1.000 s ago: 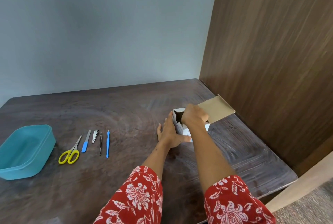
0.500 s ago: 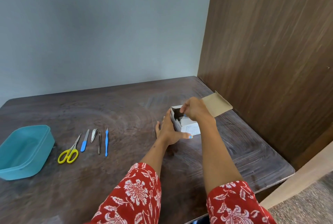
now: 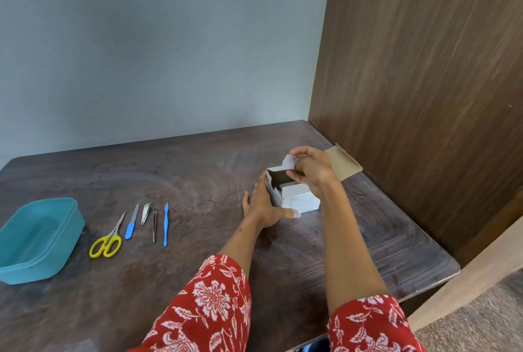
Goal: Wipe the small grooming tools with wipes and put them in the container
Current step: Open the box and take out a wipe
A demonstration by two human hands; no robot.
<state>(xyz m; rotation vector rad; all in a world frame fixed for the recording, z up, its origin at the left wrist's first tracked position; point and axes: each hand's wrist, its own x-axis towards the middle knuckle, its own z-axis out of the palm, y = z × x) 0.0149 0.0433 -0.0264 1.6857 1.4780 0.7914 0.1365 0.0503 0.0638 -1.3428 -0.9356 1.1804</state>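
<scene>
Hands work at a small white box [image 3: 300, 200] on the right part of the dark wooden desk [image 3: 198, 176]. The left hand [image 3: 264, 204] lies against the box's left side, fingers straight and thumb stretched along its near edge, steadying it. The right hand [image 3: 311, 166] hovers over the open top, pinching a small white wipe [image 3: 289, 162] between thumb and fingertips just above the opening; the brown lid flap [image 3: 343, 163] stands open behind it. Well apart to the left lies a row of grooming tools on the desk: yellow-handled scissors [image 3: 109, 240], a blue-handled file [image 3: 132, 223], a nail clipper [image 3: 145, 213], tweezers [image 3: 154, 224] and a blue cuticle tool [image 3: 165, 224]. The teal container [image 3: 60, 250] sits at the desk's left edge, just beside the scissors.
</scene>
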